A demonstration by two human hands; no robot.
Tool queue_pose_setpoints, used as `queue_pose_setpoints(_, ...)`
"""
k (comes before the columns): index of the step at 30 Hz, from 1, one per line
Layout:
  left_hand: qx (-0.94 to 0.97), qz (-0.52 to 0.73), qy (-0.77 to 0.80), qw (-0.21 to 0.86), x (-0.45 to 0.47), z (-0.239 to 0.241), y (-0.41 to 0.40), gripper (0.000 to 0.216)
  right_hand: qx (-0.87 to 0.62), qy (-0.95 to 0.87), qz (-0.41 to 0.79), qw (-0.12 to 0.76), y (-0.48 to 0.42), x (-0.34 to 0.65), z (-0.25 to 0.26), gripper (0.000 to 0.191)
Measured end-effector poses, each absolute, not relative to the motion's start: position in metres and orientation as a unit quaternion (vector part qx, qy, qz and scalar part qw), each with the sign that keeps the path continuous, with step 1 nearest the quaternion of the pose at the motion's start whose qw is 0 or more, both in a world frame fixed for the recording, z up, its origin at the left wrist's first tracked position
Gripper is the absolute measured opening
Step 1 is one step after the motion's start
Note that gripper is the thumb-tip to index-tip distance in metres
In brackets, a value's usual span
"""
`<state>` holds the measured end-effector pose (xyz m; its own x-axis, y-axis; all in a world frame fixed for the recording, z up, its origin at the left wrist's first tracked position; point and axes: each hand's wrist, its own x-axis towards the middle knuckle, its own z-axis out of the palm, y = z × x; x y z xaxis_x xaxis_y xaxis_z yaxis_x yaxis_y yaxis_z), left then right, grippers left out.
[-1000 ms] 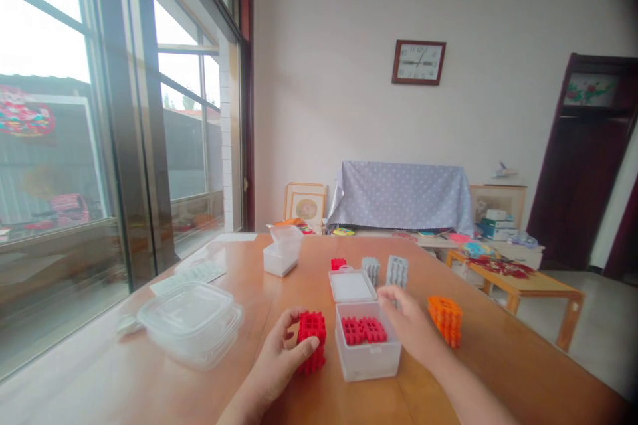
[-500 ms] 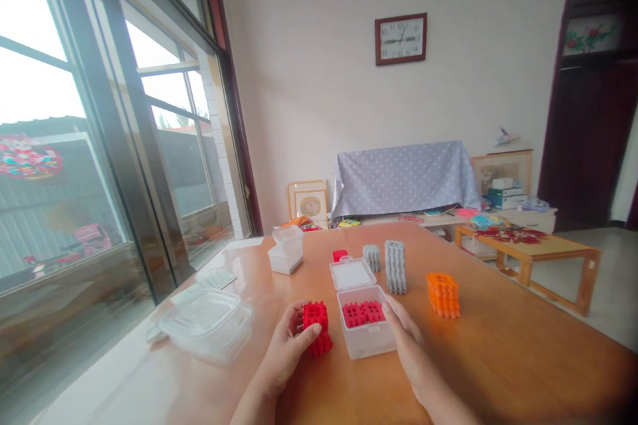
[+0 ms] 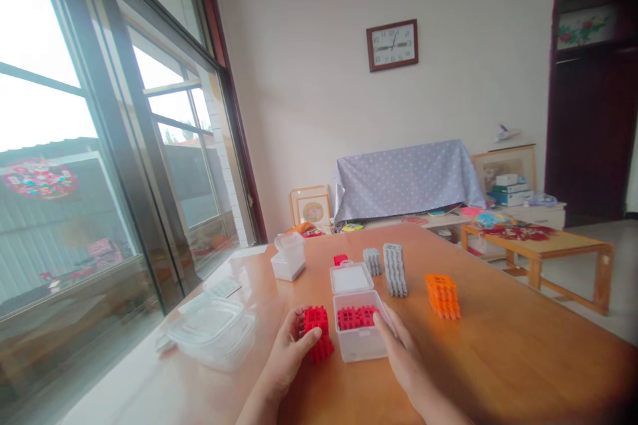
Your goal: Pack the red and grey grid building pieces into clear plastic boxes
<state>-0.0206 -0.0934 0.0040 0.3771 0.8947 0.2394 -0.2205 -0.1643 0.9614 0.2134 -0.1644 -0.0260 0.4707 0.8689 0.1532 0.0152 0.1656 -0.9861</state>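
Observation:
My left hand (image 3: pixel 294 345) is wrapped around a stack of red interlocking plastic blocks (image 3: pixel 319 329), thumb across its near side. Just right of it stands a clear plastic box (image 3: pixel 359 347) with its lid (image 3: pixel 351 279) folded open toward the back. Inside lie flat crimson interlocking blocks (image 3: pixel 356 317). My right hand (image 3: pixel 396 339) grips the box's right wall; its thumb reaches over the rim beside the crimson blocks, and the other fingers are partly hidden behind the wall.
Beyond the box stand a tall grey block stack (image 3: pixel 395 270), a shorter grey stack (image 3: pixel 371 261) and a small red piece (image 3: pixel 340 259). An orange stack (image 3: pixel 442 297) is to the right. Clear containers (image 3: pixel 214 332) and a small open box (image 3: pixel 289 265) sit left.
My right thumb has come over the box's rim toward the crimson blocks. The box sits slightly further left in view. My left hand keeps its hold on the red stack.

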Motion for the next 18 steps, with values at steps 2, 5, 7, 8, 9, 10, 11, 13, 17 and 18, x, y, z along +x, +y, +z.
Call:
queue_pose_setpoints(2,0.608,0.458,0.281,0.584,-0.023,0.005,-0.093,0.056,-0.574,-0.395,0.318,0.643,-0.165,0.219,-0.024,0.072)
queue_pose_setpoints(5,0.623,0.435,0.298,0.578,-0.030,0.008,-0.094,0.068,-0.601,-0.392,0.293,0.632,-0.161,0.232,-0.028,0.069)
queue_pose_setpoints(7,0.646,0.422,0.321,0.549,-0.036,0.013,-0.094,0.075,-0.609,-0.377,0.280,0.638,-0.155,0.241,-0.034,0.069)
queue_pose_setpoints(8,0.665,0.413,0.336,0.524,-0.040,0.017,-0.093,0.075,-0.611,-0.366,0.276,0.646,-0.152,0.245,-0.039,0.070)
queue_pose_setpoints(9,0.687,0.403,0.352,0.492,-0.044,0.022,-0.092,0.073,-0.609,-0.358,0.277,0.652,-0.149,0.247,-0.043,0.070)
queue_pose_setpoints(10,0.711,0.392,0.366,0.455,-0.048,0.028,-0.091,0.070,-0.605,-0.350,0.278,0.659,-0.146,0.249,-0.048,0.070)
queue_pose_setpoints(11,0.735,0.377,0.377,0.418,-0.051,0.034,-0.089,0.067,-0.601,-0.345,0.279,0.665,-0.143,0.251,-0.052,0.070)
queue_pose_setpoints(13,0.777,0.347,0.390,0.353,-0.056,0.050,-0.087,0.061,-0.596,-0.341,0.275,0.673,-0.139,0.252,-0.058,0.068)
queue_pose_setpoints(17,0.836,0.278,0.396,0.259,-0.052,0.077,-0.083,0.055,-0.596,-0.352,0.260,0.673,-0.137,0.251,-0.063,0.064)
queue_pose_setpoints(18,0.847,0.259,0.396,0.241,-0.049,0.082,-0.082,0.056,-0.597,-0.355,0.257,0.673,-0.137,0.251,-0.063,0.063)
